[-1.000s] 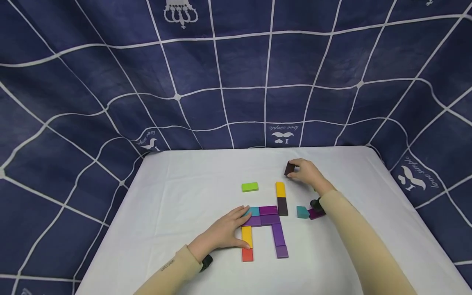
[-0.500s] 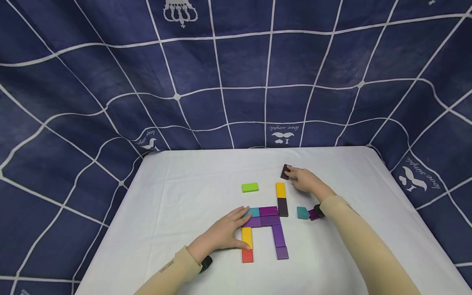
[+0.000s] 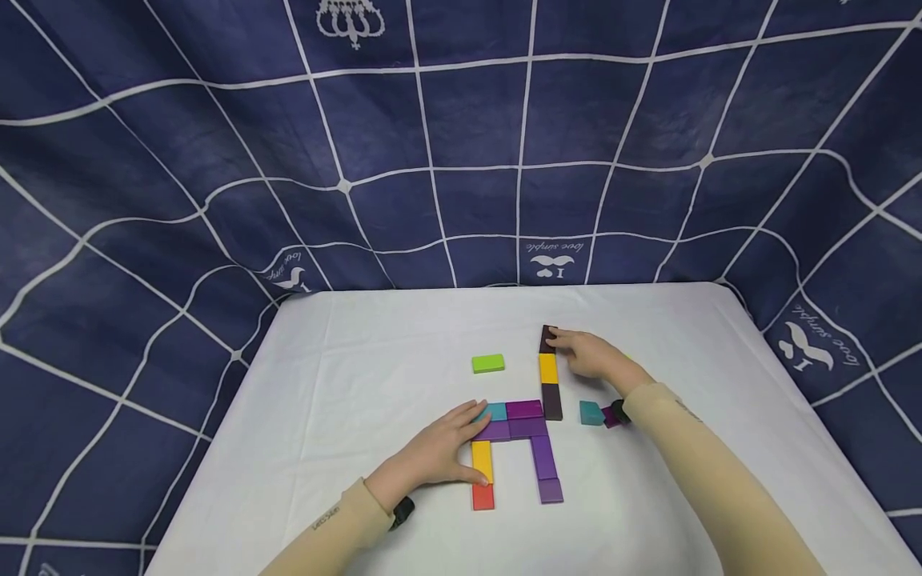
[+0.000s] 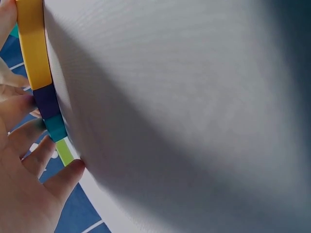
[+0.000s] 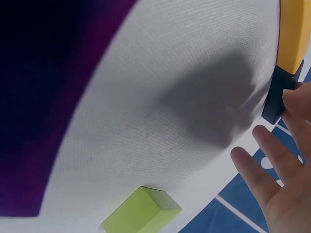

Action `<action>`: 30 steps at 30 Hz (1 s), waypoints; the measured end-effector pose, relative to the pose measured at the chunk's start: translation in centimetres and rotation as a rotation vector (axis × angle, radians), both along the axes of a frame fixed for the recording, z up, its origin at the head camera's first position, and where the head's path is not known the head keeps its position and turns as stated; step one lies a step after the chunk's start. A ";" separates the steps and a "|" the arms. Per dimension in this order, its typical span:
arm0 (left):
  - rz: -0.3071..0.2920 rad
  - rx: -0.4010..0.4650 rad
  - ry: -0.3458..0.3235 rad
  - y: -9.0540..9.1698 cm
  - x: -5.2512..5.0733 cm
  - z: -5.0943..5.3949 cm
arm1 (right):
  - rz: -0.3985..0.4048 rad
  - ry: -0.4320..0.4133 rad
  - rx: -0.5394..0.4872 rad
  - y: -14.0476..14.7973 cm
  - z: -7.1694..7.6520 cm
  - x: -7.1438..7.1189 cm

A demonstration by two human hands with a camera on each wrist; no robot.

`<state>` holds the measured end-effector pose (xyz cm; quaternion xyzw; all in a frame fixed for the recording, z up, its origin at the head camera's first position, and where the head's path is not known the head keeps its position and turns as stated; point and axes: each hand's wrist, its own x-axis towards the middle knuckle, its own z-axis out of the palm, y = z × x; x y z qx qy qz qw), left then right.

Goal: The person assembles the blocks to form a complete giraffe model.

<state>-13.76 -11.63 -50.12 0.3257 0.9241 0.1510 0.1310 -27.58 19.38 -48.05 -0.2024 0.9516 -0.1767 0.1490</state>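
Note:
In the head view, my right hand [image 3: 591,354] pinches a dark brown block [image 3: 547,339] lying at the far end of a yellow block [image 3: 548,369]; another dark block [image 3: 551,402] continues that column. The right wrist view shows the thumb of my right hand [image 5: 286,170] against the dark block [image 5: 275,94], beside the yellow one [image 5: 293,36]. My left hand [image 3: 430,454] rests with spread fingers on a teal block [image 3: 499,412] and beside purple blocks [image 3: 493,430], its thumb at a yellow block [image 3: 482,462] above a red one [image 3: 483,497].
On the white table [image 3: 374,344] a lime green block [image 3: 488,364] lies apart beyond the teal one. Right of the column are a loose teal block [image 3: 591,414] and a magenta block [image 3: 611,418], partly hidden by the right wrist. Purple blocks [image 3: 543,458] extend toward the near edge.
My right hand has moved left and slightly nearer, bringing the dark brown block from a tilted position to the yellow block's far end. My left hand has stayed in place.

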 end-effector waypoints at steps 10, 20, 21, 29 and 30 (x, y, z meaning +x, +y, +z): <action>0.008 0.011 -0.012 0.1 -0.1 0.1 | 0.031 0.018 -0.003 0.2 -0.1 0.1; 0.008 0.008 -0.014 0.0 -0.1 0.0 | 0.030 0.029 -0.006 0.2 -0.2 0.1; 0.007 0.007 -0.012 0.0 -0.1 0.0 | 0.030 0.028 -0.007 0.2 -0.3 0.1; 0.004 0.005 -0.008 0.0 -0.1 0.0 | 0.025 0.020 -0.022 0.4 -0.5 0.1; 0.004 0.006 -0.010 0.0 -0.1 0.0 | 0.025 0.021 -0.025 0.4 -0.5 0.1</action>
